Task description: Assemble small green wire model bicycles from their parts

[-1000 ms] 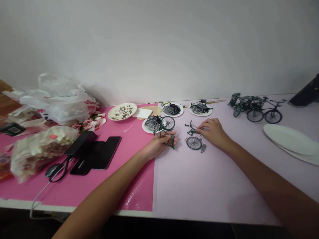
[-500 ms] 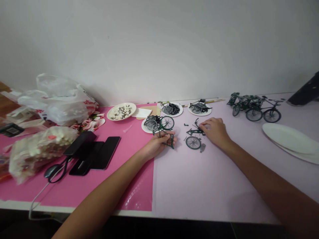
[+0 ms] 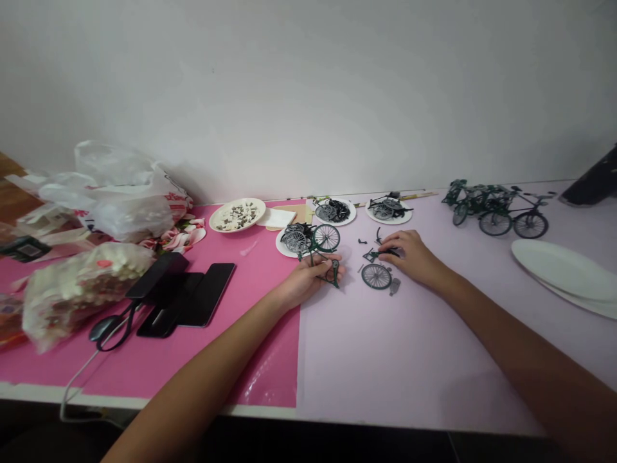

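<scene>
My left hand [image 3: 311, 280] is closed around a green model bicycle frame [image 3: 332, 270] with one spoked wheel [image 3: 326, 237] on its far end. To the right, my right hand [image 3: 409, 257] is low over loose parts, thumb and fingers pinched at a small dark bicycle part [image 3: 371, 255]; the fingers hide some of it. Just below lies a loose spoked wheel [image 3: 376, 276], with a small grey part [image 3: 394, 286] beside it. A curved dark part [image 3: 378, 235] and a tiny black piece [image 3: 362, 241] lie beyond the fingertips.
White plates [image 3: 351, 218] along the wall hold wheels and dark parts. Finished model bicycles [image 3: 530, 225] stand at right behind stacked white plates [image 3: 563, 267]; a dark cylinder [image 3: 590, 183] is at the far right. Phones [image 3: 207, 296], a cable and plastic bags [image 3: 120, 206] occupy the left.
My right hand has moved slightly left, its fingers now over the small dark part. My left hand keeps hold of the bicycle frame. The whole view has shifted a little.
</scene>
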`<state>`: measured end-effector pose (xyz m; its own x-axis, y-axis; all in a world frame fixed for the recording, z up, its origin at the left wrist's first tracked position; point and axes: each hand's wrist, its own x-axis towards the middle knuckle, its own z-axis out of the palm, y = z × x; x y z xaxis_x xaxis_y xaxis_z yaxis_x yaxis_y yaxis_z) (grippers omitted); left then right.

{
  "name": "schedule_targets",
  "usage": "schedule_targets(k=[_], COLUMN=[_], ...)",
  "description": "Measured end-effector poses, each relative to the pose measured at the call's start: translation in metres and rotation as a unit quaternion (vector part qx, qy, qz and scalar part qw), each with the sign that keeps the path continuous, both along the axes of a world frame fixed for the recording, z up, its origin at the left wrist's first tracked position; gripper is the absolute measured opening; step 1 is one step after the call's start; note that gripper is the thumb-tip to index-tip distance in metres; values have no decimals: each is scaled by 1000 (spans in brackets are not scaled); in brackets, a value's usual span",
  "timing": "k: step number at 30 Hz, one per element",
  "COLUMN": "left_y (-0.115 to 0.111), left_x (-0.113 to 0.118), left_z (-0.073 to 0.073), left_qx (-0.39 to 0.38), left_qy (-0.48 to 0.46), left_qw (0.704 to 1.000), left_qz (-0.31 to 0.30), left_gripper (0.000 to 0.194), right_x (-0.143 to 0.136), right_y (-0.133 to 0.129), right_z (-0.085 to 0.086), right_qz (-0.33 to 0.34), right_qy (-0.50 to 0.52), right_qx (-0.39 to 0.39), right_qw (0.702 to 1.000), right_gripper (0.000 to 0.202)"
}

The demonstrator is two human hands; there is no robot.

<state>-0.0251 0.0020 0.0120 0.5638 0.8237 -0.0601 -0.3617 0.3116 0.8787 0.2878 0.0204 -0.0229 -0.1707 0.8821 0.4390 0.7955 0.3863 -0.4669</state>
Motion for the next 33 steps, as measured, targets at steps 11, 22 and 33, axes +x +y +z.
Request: schedule_targets(k=[11,22,33], left_y=[-1,-1,-1], left_x=[0,0,0], left_z=[0,-1,-2], left_qx=[6,16,17], left_qy=[-2,-2,1], left_qw=[1000,1000,1000], left_qz=[-6,-8,-8], left_gripper=[32,35,33], right_x=[-8,-14,-10], right_y=[-6,-10,-10], right_z=[5,12,22], right_qz=[-31,-21,-52], right_qy=[-7,18,22], right_qx=[15,43,30], right_qw=[999,999,998], right_gripper=[23,22,27])
